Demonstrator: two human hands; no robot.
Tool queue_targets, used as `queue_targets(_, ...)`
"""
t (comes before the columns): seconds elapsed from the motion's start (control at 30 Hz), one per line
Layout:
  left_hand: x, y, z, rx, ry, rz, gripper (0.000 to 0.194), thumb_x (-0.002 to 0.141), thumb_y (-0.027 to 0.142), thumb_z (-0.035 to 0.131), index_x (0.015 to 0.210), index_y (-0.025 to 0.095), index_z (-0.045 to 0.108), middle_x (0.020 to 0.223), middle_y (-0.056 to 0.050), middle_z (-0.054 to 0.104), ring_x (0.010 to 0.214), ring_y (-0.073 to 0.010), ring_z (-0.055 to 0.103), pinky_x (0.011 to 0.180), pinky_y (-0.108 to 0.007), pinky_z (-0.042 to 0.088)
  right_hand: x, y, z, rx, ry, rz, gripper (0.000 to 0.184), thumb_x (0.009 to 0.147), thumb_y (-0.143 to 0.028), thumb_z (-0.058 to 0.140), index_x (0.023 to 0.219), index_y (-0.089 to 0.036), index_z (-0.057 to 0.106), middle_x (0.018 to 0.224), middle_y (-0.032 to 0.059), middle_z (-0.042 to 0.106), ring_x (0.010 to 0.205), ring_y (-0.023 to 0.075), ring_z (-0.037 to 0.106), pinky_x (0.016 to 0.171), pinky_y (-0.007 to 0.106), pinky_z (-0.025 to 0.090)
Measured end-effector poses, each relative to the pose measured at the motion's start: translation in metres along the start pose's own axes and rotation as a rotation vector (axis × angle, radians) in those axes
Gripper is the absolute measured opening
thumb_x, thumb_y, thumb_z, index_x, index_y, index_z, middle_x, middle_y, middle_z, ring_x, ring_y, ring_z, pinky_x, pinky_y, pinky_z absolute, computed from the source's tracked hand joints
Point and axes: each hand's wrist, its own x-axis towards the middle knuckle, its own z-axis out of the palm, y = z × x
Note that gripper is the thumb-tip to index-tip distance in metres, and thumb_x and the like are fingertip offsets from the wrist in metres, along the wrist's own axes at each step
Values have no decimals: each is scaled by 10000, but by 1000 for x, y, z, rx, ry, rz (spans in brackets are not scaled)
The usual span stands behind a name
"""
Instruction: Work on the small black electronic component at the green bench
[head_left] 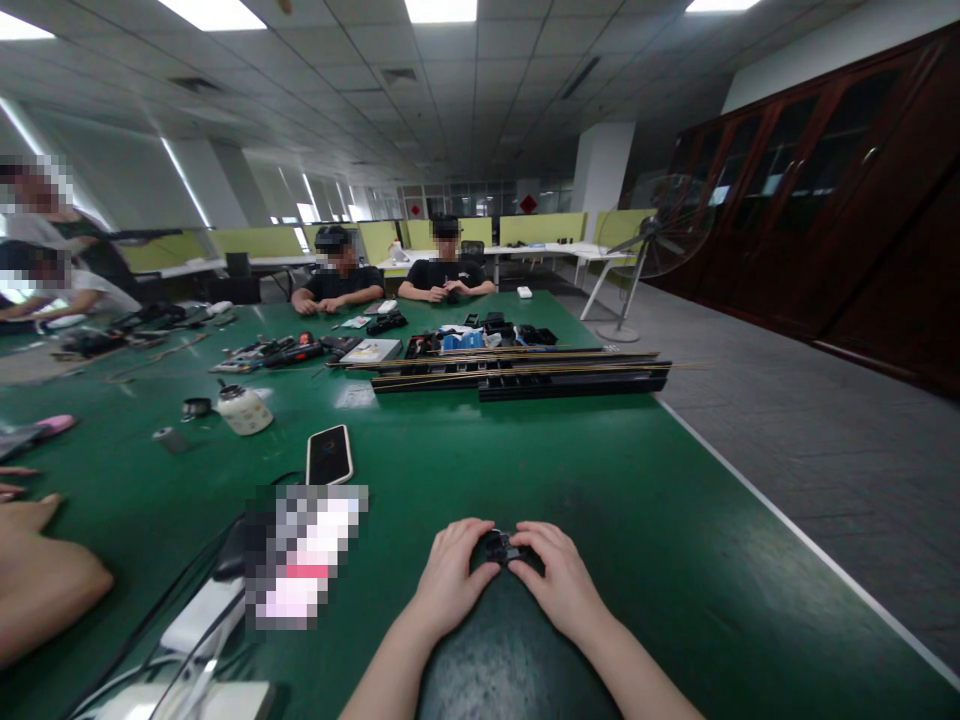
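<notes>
Both of my hands meet over the near edge of a green table (pixel 675 520). Between them is a small black part (pixel 498 548), too small and too covered by fingers to name its kind. My left hand (pixel 454 570) grips its left side between thumb and fingers. On the other side, my right hand (pixel 556 568) pinches it the same way. The fingertips hide much of the part's outline.
A phone (pixel 329 455), a jar (pixel 244 410) and a white power strip (pixel 202 615) with cables lie to the left. Long black rails with thin rods (pixel 577 380) cross the table ahead. Another person's arm (pixel 45 580) rests at far left; two people sit opposite. A fan (pixel 637 240) stands right.
</notes>
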Motion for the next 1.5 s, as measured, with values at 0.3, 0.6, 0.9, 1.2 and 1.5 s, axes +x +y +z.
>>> queue_targets(0.3, 1, 4, -2, 11, -6, 2, 372, 745, 149, 612, 1098, 236, 531, 1125, -45, 587, 1063, -235, 506, 912, -394, 386, 3, 6, 0, 156, 79, 38, 156, 755, -283, 606, 895, -245, 664, 1020, 55, 667, 1016, 233, 570, 931, 405, 412)
queue_targets(0.6, 0, 4, -2, 17, -6, 1, 364, 754, 159, 597, 1106, 234, 535, 1129, -49, 587, 1070, -240, 503, 919, -401, 381, 2, 11, 2, 285, 196, 122, 171, 738, -304, 603, 885, -233, 654, 942, 44, 676, 931, 217, 611, 875, 361, 461)
queue_targets(0.9, 0, 5, -3, 15, -11, -4, 360, 757, 172, 596, 1106, 235, 536, 1132, -50, 587, 1071, -244, 501, 915, -400, 379, 5, 15, 2, 444, 253, 175, 242, 728, -393, 613, 876, -202, 620, 859, 51, 693, 853, 220, 638, 827, 367, 487)
queue_targets(1.2, 1, 7, -3, 23, -19, -22, 361, 751, 187, 602, 1104, 232, 544, 1133, -55, 588, 1079, -250, 499, 923, -404, 376, 8, 20, 3, 601, 322, 215, 332, 681, -464, 664, 850, -184, 608, 839, 74, 690, 826, 228, 646, 822, 400, 493)
queue_targets(1.5, 0, 6, -3, 29, -14, -3, 353, 763, 232, 597, 1112, 234, 545, 1130, -60, 592, 1071, -258, 508, 916, -414, 384, 10, 20, 0, 726, 358, 246, 435, 621, -549, 685, 840, -184, 595, 818, 82, 701, 804, 229, 662, 799, 399, 513)
